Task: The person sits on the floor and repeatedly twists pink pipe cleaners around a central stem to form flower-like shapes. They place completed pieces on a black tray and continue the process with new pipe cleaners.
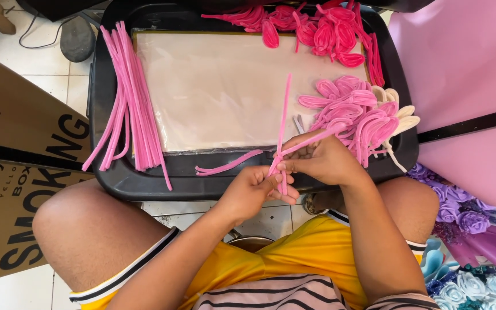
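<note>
- A straight pink fuzzy pipe-cleaner stem [284, 115] is held upright over the near edge of the black plastic tray [101, 166], which rests across the person's knees; its far end points away over the tray's pale flat liner sheet [219, 86].
- A pink pipe-cleaner petal loop [340, 124] on a thin stalk is laid against that stem; the two cross just above the hands, at the near rim of the tray.
- Left hand [251, 192]: fingers closed together around the lower end of the stem, just below the crossing.
- Right hand [322, 161]: fingers pinched shut on the stalk of the petal loop at the crossing, touching the left hand.
- Judgement: a binding twist is in hand. The stem is best kept fixed by the left hand while the stalk is wound tightly by the right, with turns laid side by side and no slack.
- Judgement: the pinch should be kept close to the crossing, or the loop may swivel out of line.
- Left on the tray: a bundle of straight pink pipe cleaners [130, 103]. One short curved pink piece [228, 165] lies on the near rim.
- Right and far right: heaps of finished pink petal loops [354, 115], with a few cream ones [400, 112] beside them.
</note>
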